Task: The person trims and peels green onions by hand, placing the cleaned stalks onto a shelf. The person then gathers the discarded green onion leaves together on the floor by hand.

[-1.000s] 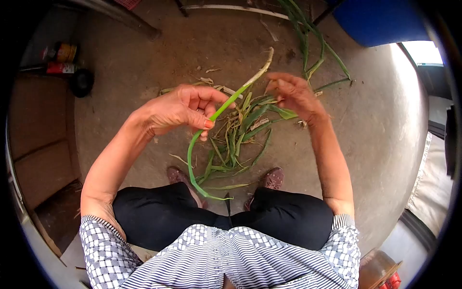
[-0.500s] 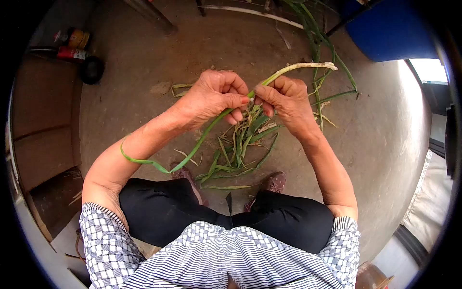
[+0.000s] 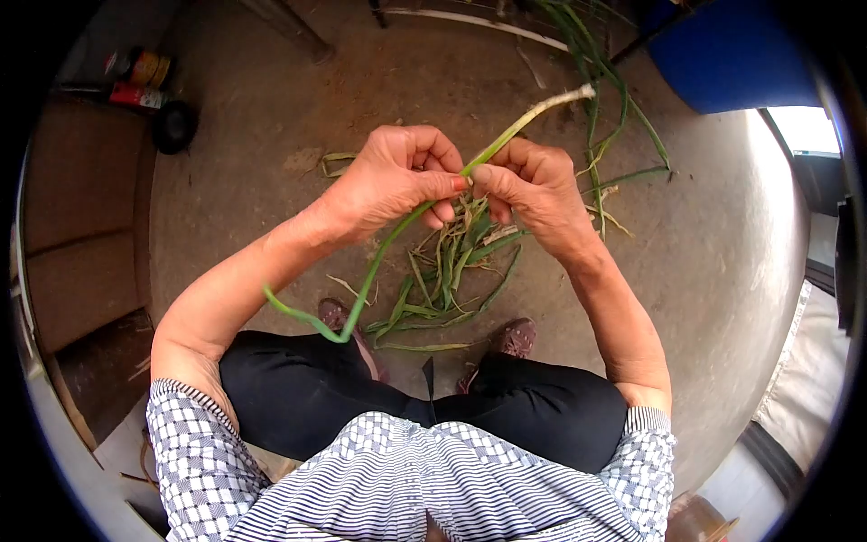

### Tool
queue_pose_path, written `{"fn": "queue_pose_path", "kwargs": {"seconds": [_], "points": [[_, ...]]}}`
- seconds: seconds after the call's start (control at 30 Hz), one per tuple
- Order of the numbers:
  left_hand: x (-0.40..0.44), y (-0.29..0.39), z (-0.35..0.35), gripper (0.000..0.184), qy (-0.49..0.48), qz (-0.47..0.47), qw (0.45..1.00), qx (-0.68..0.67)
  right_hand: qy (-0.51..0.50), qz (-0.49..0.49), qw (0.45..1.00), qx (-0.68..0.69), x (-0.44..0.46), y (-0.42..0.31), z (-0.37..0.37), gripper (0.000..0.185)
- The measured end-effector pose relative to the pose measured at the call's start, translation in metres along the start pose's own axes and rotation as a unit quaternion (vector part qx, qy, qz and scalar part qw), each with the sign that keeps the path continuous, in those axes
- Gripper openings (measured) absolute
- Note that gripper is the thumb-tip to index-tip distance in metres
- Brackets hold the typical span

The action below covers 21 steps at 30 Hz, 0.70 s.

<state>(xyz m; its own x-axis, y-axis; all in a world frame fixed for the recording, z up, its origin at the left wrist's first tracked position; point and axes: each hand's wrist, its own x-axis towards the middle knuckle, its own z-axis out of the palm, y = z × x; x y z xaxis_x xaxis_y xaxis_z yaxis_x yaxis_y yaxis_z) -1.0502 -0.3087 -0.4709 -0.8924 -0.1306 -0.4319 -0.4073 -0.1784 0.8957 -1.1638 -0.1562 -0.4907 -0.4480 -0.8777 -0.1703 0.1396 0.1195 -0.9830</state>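
A long green onion (image 3: 510, 133) stretches between my hands, its white root end up to the right and its green leaf bent down to the left. My left hand (image 3: 395, 173) is closed on its middle, thumb against fingers. Right beside it, my right hand (image 3: 539, 186) pinches at the same part of the stalk; its fingertips are partly hidden. Below my hands lies a heap of green and dried onion leaves (image 3: 447, 271) on the floor, between my shoes.
More long green onions (image 3: 623, 95) lie at the upper right, near a blue container (image 3: 731, 63). A black round object (image 3: 173, 126) and a red can (image 3: 135, 96) are at the upper left. Brown boards (image 3: 86, 226) stand along the left side.
The green onion's root end has swung up and left, and its leaf tip has shifted to the right, off my left forearm. Both hands stay nearly in place.
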Motion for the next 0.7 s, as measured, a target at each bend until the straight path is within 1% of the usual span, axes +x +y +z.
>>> {"fn": "queue_pose_path", "kwargs": {"seconds": [0.03,0.13,0.33,0.4,0.53,0.6,0.63,0.7], "points": [[-0.001,0.001,0.002,0.014,0.005,0.003,1.000,0.020,0.002,0.006,1.000,0.015,0.000,0.003,0.000,0.016],[0.001,-0.002,0.004,0.014,-0.002,0.013,1.000,-0.008,0.002,0.015,0.999,0.044,0.001,0.007,-0.003,0.017],[0.001,-0.005,-0.002,0.016,-0.035,-0.022,0.996,-0.077,-0.011,-0.007,0.999,0.047,0.002,0.010,-0.003,0.019],[0.002,-0.005,-0.006,0.017,-0.048,-0.042,0.991,-0.119,-0.021,-0.020,0.998,0.052,0.003,0.011,-0.005,0.020],[0.003,-0.007,-0.010,0.015,-0.050,-0.079,0.981,-0.173,0.006,-0.033,0.997,-0.073,0.005,0.009,-0.006,0.019],[0.003,-0.006,-0.007,0.015,-0.049,-0.077,0.986,-0.140,0.034,-0.053,0.988,-0.142,0.006,0.011,-0.003,0.017],[0.004,-0.006,-0.005,0.016,-0.048,-0.075,0.988,-0.124,0.042,-0.077,0.984,-0.153,0.006,0.011,-0.002,0.016],[0.005,-0.006,0.001,0.014,-0.043,-0.037,0.998,-0.028,0.057,-0.124,0.975,-0.173,0.008,0.011,0.002,0.015]]}}
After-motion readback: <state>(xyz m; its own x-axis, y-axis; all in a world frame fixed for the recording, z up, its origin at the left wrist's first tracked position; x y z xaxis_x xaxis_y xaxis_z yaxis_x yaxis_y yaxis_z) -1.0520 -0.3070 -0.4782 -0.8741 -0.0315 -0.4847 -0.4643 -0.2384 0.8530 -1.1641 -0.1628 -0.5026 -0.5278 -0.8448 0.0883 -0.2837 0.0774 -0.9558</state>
